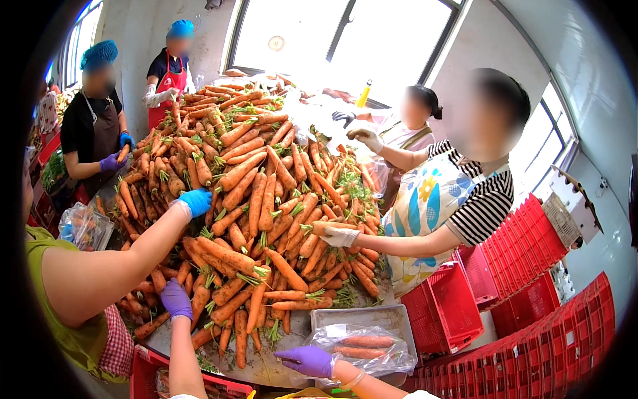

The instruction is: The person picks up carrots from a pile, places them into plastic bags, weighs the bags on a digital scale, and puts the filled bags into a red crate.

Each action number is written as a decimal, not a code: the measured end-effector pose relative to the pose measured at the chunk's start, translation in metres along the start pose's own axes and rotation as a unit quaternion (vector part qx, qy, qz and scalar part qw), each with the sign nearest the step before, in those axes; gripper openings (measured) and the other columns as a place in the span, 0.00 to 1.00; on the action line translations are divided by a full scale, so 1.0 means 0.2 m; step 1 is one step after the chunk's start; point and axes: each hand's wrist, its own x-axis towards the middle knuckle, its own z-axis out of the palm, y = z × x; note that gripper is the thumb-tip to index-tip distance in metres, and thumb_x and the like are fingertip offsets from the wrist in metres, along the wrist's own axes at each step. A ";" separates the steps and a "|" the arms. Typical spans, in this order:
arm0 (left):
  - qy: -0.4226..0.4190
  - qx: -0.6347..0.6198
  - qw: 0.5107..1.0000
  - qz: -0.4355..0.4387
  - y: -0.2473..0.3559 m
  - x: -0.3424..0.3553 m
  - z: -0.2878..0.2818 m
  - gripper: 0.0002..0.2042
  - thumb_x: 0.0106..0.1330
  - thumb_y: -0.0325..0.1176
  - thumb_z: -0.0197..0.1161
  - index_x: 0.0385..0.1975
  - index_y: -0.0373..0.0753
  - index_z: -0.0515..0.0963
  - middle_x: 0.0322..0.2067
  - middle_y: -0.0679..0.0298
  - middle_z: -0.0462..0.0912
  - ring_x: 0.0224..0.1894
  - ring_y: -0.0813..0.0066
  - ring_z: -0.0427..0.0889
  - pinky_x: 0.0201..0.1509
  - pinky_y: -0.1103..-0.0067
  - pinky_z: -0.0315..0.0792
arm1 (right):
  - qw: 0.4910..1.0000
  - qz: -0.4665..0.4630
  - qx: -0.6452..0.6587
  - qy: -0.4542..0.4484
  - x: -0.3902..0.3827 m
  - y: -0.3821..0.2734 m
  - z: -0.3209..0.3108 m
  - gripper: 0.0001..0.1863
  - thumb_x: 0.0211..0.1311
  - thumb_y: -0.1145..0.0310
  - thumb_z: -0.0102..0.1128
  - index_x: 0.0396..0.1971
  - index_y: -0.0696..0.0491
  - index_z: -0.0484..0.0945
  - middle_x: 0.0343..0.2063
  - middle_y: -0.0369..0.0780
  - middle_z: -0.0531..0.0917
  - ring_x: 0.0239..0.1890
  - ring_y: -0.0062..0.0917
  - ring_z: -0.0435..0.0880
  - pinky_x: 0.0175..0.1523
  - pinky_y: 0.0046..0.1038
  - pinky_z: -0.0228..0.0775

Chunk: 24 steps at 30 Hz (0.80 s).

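A large heap of carrots [256,193], many with short green stubs, covers the metal table. My left hand [176,298], in a purple glove, reaches onto the heap's near left side and touches carrots there. Its fingers point away from me and are partly hidden; no carrot shows lifted in it. My right hand [309,361], also purple-gloved, hovers over the table's near edge with fingers stretched to the left and nothing in them. Beside it, a clear bag of carrots [362,349] lies in a shallow grey metal tray [392,320].
Close on my left, a co-worker's blue-gloved hand [196,201] reaches across the heap. On the right, another's white-gloved hand [337,235] holds a carrot. More co-workers stand beyond. Red crates [531,339] are stacked at right; a red crate [147,372] sits below my left forearm.
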 end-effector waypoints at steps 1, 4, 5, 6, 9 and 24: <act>0.000 0.007 1.000 -0.002 -0.01 0.00 0.01 0.09 0.61 0.38 0.58 0.33 0.40 0.71 0.30 0.59 0.76 0.34 0.62 0.79 0.36 0.69 0.73 | 1.000 -0.003 0.004 0.004 0.00 0.00 0.01 0.21 0.68 0.59 0.47 0.59 0.46 0.69 0.41 0.48 0.81 0.42 0.43 0.80 0.48 0.35 0.72; 0.002 0.031 0.999 -0.005 0.00 0.00 0.02 0.09 0.61 0.38 0.58 0.33 0.41 0.71 0.30 0.60 0.76 0.34 0.64 0.79 0.36 0.70 0.73 | 1.000 -0.001 0.017 0.004 0.00 0.00 0.00 0.21 0.68 0.59 0.47 0.59 0.46 0.69 0.42 0.48 0.81 0.43 0.43 0.80 0.48 0.35 0.72; 0.004 0.039 0.999 -0.005 0.00 0.00 0.02 0.09 0.61 0.38 0.58 0.33 0.41 0.71 0.30 0.60 0.76 0.34 0.64 0.79 0.36 0.70 0.73 | 1.000 0.002 0.022 0.002 0.00 -0.01 0.00 0.21 0.68 0.59 0.47 0.59 0.46 0.69 0.42 0.48 0.81 0.43 0.43 0.80 0.48 0.35 0.72; 0.000 0.046 0.999 -0.005 0.01 0.00 0.01 0.09 0.61 0.39 0.58 0.33 0.40 0.71 0.30 0.60 0.76 0.34 0.64 0.79 0.36 0.70 0.73 | 1.000 0.002 0.017 0.002 0.00 -0.01 0.00 0.21 0.68 0.59 0.47 0.59 0.46 0.69 0.42 0.48 0.81 0.43 0.43 0.80 0.48 0.35 0.72; -0.010 0.069 0.998 -0.008 0.00 -0.01 0.00 0.10 0.61 0.39 0.57 0.33 0.40 0.71 0.30 0.60 0.76 0.34 0.65 0.79 0.36 0.70 0.73 | 1.000 -0.003 0.010 0.000 0.01 0.00 0.00 0.21 0.68 0.59 0.47 0.59 0.46 0.69 0.42 0.48 0.81 0.43 0.43 0.80 0.48 0.35 0.72; 0.000 0.032 0.999 -0.004 0.00 -0.01 0.02 0.11 0.61 0.40 0.59 0.35 0.41 0.70 0.31 0.62 0.75 0.36 0.65 0.78 0.38 0.72 0.72 | 1.000 0.000 0.004 -0.005 0.03 -0.01 -0.01 0.21 0.67 0.58 0.48 0.57 0.48 0.71 0.43 0.48 0.80 0.43 0.43 0.79 0.47 0.36 0.72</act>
